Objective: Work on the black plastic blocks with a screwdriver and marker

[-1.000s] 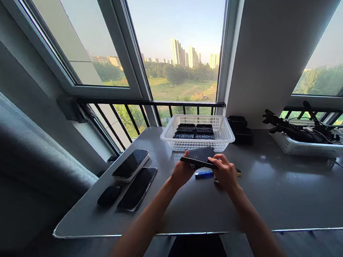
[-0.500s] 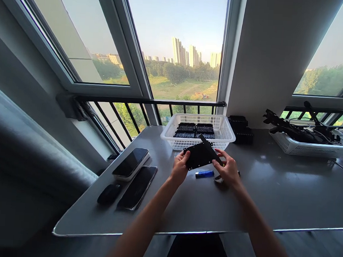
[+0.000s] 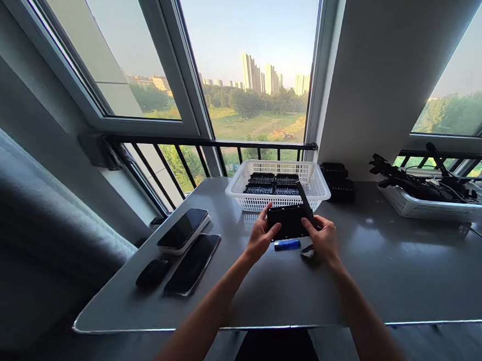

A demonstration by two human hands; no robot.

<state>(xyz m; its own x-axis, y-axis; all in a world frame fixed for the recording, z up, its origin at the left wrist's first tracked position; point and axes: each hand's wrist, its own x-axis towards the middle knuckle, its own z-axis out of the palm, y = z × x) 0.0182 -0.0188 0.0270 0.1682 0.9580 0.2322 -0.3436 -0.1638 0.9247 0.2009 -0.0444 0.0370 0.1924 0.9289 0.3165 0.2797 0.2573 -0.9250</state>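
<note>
**Black plate held between both hands, in front of the white basket**

We note a flat black plate [image 3: 290,221] lifted just above the surface [image 3: 383,267], near the basket. Our left hand [image 3: 259,238] takes its left edge, fingers closed on it with one fingertip reaching over the top; our right hand [image 3: 323,238] pinches the right edge, where a narrow black strip stands up at an angle. The plate looks thin, stiff and light — probably plastic or sheet metal, not fragile, but with smooth faces that could slip. We judge the edges the best place to hold it, as both hands do now.

Under the plate lies a small blue stick [image 3: 286,244], and a small dark item sits beside the right hand; we cannot tell what it is.

Just beyond, the white basket [image 3: 240,187] holds rows of black moulded parts, packed flat. A second stack of black parts [image 3: 336,183] stands right of it. Farther right, another white basket [image 3: 429,207] carries tangled black gear and cables.

Left on the surface — two phones [image 3: 189,248] and a dark mouse [image 3: 153,272].
</note>
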